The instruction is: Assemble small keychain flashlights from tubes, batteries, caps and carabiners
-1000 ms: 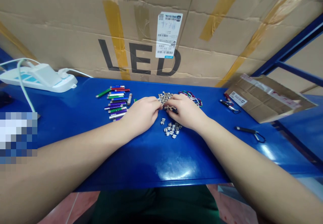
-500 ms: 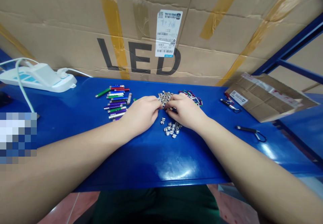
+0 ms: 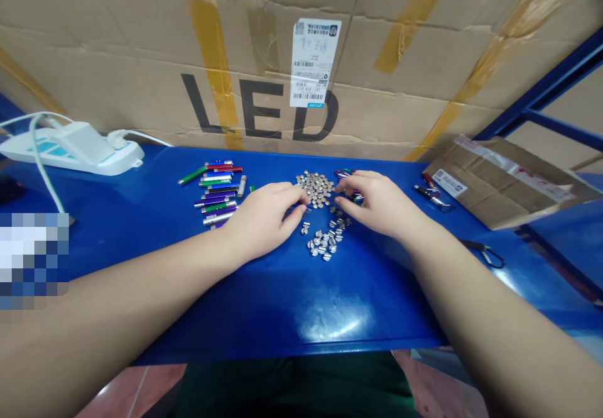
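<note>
left hand [image 3: 264,220]: fingers curled down at the edge of the small slotted metal discs [image 3: 315,188], a thin dark bit maybe under the fingertips, too small to tell, so can't say if the grip's closed on anything. right hand [image 3: 379,204]: grip loose & open, fingers spread, nothing visibly held, tips just beside the discs & over the coloured carabiner cords [image 3: 347,179], which are partly hidden under it. discs lie in 2 lots btwn the hands: a tight pile up top, a looser scatter [image 3: 323,242] below, nearly touching the pile.

all on a glossy blue metal tabletop [image 3: 292,324]. left of the hands, a neat row of mini flashlights [image 3: 217,192] in green, red, purple & silver. far right, black keychain flashlights [image 3: 431,197] nr a flat cardboard parcel [image 3: 511,182]. far left, a white power strip [image 3: 70,148] w/ white cable [image 3: 40,154]. behind, a big taped cardboard box [image 3: 264,41] printed "LED" w/ a barcode label [image 3: 315,63]. blue rack frame [image 3: 541,91] at right, red floor tile [image 3: 141,393] below.
</note>
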{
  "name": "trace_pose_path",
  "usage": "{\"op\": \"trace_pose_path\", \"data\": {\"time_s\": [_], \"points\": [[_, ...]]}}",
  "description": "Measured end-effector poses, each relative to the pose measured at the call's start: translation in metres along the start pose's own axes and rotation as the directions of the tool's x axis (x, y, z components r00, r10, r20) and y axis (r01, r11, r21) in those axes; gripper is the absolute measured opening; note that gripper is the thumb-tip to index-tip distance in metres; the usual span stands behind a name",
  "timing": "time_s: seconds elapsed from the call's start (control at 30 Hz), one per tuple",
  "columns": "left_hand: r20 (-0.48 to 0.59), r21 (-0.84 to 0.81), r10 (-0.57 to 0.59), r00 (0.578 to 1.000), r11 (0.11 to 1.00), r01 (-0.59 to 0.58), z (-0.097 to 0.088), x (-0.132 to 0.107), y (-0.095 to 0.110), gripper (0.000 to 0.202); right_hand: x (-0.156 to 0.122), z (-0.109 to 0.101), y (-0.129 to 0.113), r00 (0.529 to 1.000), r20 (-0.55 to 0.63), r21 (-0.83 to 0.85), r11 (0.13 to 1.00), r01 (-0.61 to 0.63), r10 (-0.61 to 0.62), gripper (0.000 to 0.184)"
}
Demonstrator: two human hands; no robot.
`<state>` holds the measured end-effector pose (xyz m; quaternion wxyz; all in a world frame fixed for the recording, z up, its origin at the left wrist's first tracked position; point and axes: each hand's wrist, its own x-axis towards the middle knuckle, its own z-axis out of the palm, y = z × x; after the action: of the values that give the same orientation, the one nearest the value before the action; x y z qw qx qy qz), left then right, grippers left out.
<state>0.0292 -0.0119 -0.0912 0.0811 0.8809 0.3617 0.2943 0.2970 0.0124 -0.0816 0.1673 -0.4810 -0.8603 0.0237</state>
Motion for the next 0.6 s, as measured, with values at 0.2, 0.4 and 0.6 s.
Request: {"op": "trace_pose_path", "data": {"time_s": [0.2,0.4,0.6], "points": [[-0.030,-0.046,0.007,1.000,0.999,-0.009,-0.001,-0.001,0.001,0.011,-0.011,-0.010,0.017,0.977,0.202,0.026,0.996,-0.082,0.075,0.025],[-0.043,-0.122,-0.002,0.999,0.993,-0.003,0.001,-0.002,-0.002,0.007,-0.010,-0.007,0.020,0.978,0.175,0.002,0.993,-0.115,0.113,0.023],[-0.060,-0.152,0.021,0.998,0.988,-0.030,0.003,-0.003,-0.004,0.010,-0.009,-0.006,0.025,0.968,0.194,0.011,0.987,-0.162,0.157,0.013]]}}
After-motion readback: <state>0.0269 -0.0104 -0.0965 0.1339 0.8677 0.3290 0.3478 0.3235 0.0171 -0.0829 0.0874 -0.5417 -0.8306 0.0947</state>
